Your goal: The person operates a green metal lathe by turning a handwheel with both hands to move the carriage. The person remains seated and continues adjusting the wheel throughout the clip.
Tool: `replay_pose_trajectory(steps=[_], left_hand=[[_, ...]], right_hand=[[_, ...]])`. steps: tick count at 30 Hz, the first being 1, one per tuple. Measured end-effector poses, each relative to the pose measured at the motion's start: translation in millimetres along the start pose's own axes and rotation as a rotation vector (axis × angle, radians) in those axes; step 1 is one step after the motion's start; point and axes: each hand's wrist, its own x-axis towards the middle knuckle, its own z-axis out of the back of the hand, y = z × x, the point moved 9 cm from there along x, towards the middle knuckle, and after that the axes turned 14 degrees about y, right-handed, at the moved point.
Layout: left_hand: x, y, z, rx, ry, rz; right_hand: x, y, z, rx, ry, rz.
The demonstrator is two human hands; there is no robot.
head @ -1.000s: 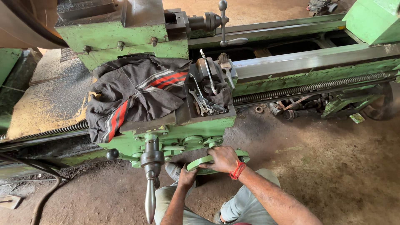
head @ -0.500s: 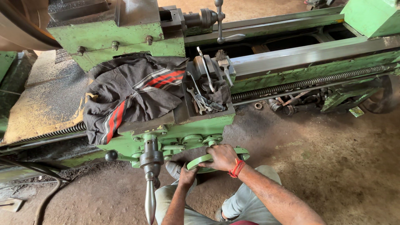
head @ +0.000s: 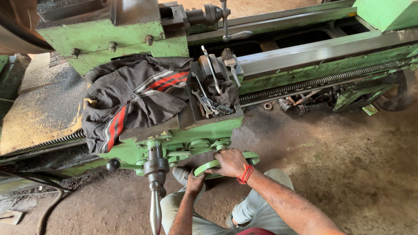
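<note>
Your right hand [head: 230, 163] closes over the top of the green handwheel [head: 226, 163] at the front of the lathe [head: 130, 39], grip wrapped on the rim, while your left hand [head: 193, 182] cups the wheel's lower edge from beneath. One wheel, cast metal: it looks heavy and stiff, likely oily, so the rim is the place to take hold, both hands spread apart. Left of the wheel one long steel lever [head: 155, 204] hangs down, with one black knob [head: 112, 164] beside it. Above the wheel one dark striped cloth [head: 130, 100] lies draped on the lathe, next to a tray of several wrenches [head: 209, 102], too tangled to count.
</note>
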Motion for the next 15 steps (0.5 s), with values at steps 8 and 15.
replay_pose_trajectory(steps=[8,15], left_hand=[[0.9,3.1,1.5,0.012,-0.007,0.003],[0.1,17.5,-0.5,-0.046,0.017,0.122]], right_hand=[[-0.4,3.0,2.9,0.000,-0.022,0.014],[1.5,5.5,2.6,-0.014,0.021,0.004]])
